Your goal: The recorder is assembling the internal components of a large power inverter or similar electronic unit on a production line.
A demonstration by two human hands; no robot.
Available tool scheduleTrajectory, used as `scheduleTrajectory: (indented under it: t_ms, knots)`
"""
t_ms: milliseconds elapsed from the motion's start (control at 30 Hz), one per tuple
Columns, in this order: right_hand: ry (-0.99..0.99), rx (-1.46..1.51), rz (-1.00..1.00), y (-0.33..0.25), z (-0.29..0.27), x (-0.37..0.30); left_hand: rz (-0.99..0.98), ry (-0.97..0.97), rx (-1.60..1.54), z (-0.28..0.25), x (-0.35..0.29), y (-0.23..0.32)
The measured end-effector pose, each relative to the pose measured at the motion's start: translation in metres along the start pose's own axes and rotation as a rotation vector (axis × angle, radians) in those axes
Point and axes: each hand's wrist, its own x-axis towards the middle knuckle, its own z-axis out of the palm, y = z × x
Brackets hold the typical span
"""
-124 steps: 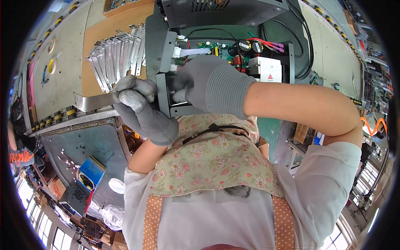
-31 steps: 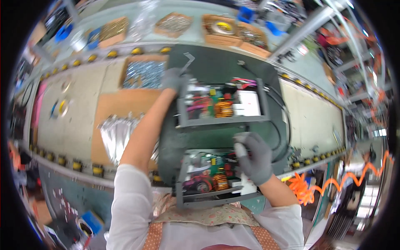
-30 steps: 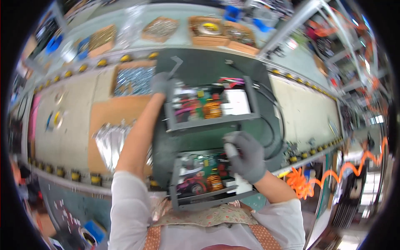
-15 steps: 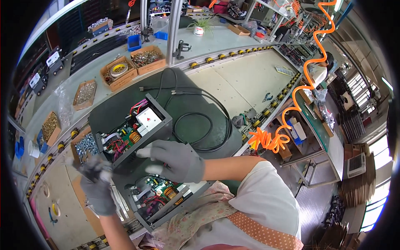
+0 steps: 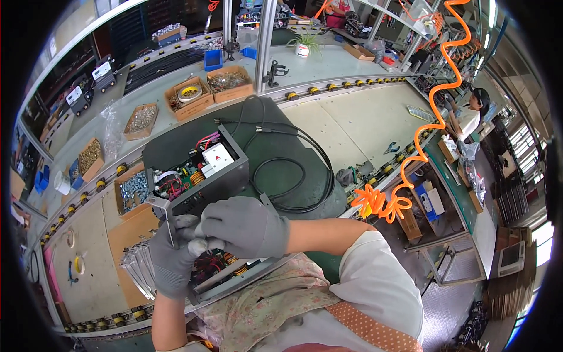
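My left hand [image 5: 172,264], in a grey glove, is closed around a bent flat metal bracket [image 5: 170,227] that stands up from its fingers. Close beside it, my right hand [image 5: 246,229], also gloved, has its fingers pinched together at the bracket; what they hold is hidden. Below both hands lies an open grey metal case [image 5: 258,271] with a circuit board and coils inside, partly covered by the hands. Just beyond them sits a second open case [image 5: 220,190] with wires, a copper coil and a white block.
A box of screws [image 5: 134,192] and a stack of metal strips [image 5: 136,264] lie to the left. Black cables [image 5: 305,176] loop on the dark mat [image 5: 328,199]. Boxes of small parts [image 5: 229,82] stand farther back. An orange coiled hose [image 5: 431,129] hangs at the right.
My left hand has moved right with the bracket, meeting my right hand above the nearer case. My right hand's spread fingers have closed into a pinch. The whole view has shifted slightly.
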Motion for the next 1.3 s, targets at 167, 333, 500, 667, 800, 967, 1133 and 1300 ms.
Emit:
scheduleTrajectory:
  t_ms: [167, 333, 500, 667, 800, 967, 1133, 1300]
  knots:
    - [0.108, -0.140, 0.104, -0.006, 0.001, -0.001, 0.048, 0.142, -0.010, 0.010, -0.005, -0.004]
    - [0.013, -0.363, 0.019, -0.009, -0.004, -0.003, 0.002, 0.146, 0.087, 0.018, -0.007, 0.012]
    - [0.148, -0.083, 0.189, 0.004, -0.008, 0.004, 0.247, 0.162, 0.070, 0.020, -0.006, 0.000]
    - [0.309, 0.382, 0.447, 0.020, -0.005, 0.006, 0.345, -0.101, 0.095, 0.008, -0.002, -0.001]
    - [0.264, 0.790, 0.509, 0.016, 0.003, 0.008, 0.287, -0.247, -0.074, 0.004, 0.007, -0.013]
    - [0.257, 0.845, 0.450, 0.000, 0.000, 0.019, 0.294, -0.344, -0.165, 0.003, 0.008, -0.028]
    - [0.320, 0.888, 0.437, -0.008, 0.006, 0.022, 0.291, -0.369, -0.152, 0.002, 0.006, -0.026]
    - [0.298, 0.941, 0.510, -0.008, 0.012, 0.022, 0.274, -0.381, -0.173, 0.003, 0.003, -0.031]
